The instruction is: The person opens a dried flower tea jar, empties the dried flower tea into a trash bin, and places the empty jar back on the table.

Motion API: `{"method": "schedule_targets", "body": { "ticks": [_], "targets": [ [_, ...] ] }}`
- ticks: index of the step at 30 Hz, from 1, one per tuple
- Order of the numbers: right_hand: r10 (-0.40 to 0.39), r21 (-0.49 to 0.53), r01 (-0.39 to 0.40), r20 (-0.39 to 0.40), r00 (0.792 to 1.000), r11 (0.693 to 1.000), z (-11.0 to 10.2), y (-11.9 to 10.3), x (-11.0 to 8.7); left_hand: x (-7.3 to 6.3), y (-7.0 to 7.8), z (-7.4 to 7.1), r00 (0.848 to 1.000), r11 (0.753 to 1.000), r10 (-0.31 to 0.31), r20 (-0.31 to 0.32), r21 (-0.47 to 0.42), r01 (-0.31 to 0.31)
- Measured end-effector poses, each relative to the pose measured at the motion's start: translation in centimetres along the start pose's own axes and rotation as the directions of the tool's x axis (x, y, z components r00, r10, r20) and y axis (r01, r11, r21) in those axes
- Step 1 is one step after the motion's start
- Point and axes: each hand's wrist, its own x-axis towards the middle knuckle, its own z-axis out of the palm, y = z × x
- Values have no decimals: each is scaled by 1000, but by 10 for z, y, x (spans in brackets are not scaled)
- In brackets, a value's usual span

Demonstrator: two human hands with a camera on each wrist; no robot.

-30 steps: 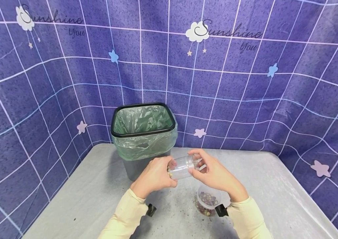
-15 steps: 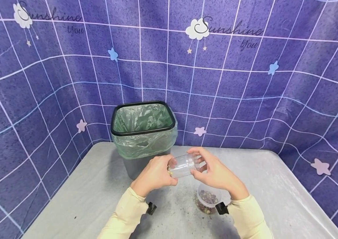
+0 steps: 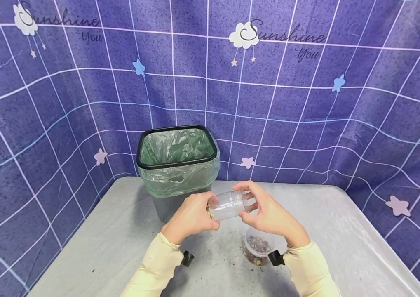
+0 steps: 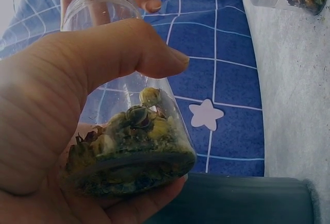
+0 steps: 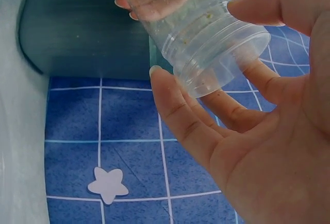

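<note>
Between both hands lies a clear plastic jar (image 3: 226, 206), tilted nearly sideways with its base to the left. My left hand (image 3: 192, 214) grips the jar round its base, thumb across the side. Dried flower buds (image 4: 139, 123), yellowish and dark, are gathered at the base end. At the ribbed neck end, my right hand (image 3: 267, 212) holds the jar with thumb and curled fingers. Whether that clear end (image 5: 227, 62) is a lid or the bare mouth, I cannot tell. A second clear jar (image 3: 258, 247) with dried buds stands on the table below the right hand.
A grey bin (image 3: 163, 206) with a black rim and green bag stands behind the left hand. Dark crumbs (image 3: 228, 260) are scattered on the grey tabletop (image 3: 113, 247). A purple-blue gridded curtain (image 3: 269, 103) surrounds the back and sides.
The right hand's fingers have shifted slightly at the jar's neck end. The jar and left hand stay nearly where they were, and the head view has tilted a little.
</note>
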Motion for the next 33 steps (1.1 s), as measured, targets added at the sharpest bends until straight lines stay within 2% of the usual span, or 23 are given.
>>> {"method": "schedule_targets", "body": {
  "ticks": [9, 14, 18, 24, 29, 33],
  "targets": [
    [31, -3, -31, -9, 999, 1000, -7, 2, -2, -2, -8, -9, 999, 999, -23, -29, -29, 22],
    [52, -36, -53, -29, 998, 998, -8, 5, -3, -2, -9, -18, 999, 998, -28, -42, -66, 25],
    [99, -82, -101, -31, 995, 992, -6, 6, -1, -3, -8, -27, 998, 996, -27, -48, -89, 23],
    [171, -172, -163, 33, 985, 971, 6, 9, 3, -8, -5, -42, 997, 993, -42, -69, -110, 34],
    [190, -285, -151, 115, 975, 947, 26, 9, 5, -10, -4, -49, 997, 994, -40, -69, -108, 33],
    [237, -360, -163, 171, 956, 919, 43, 6, 5, -12, -3, -54, 996, 994, -42, -81, -105, 33]
  ]
}}
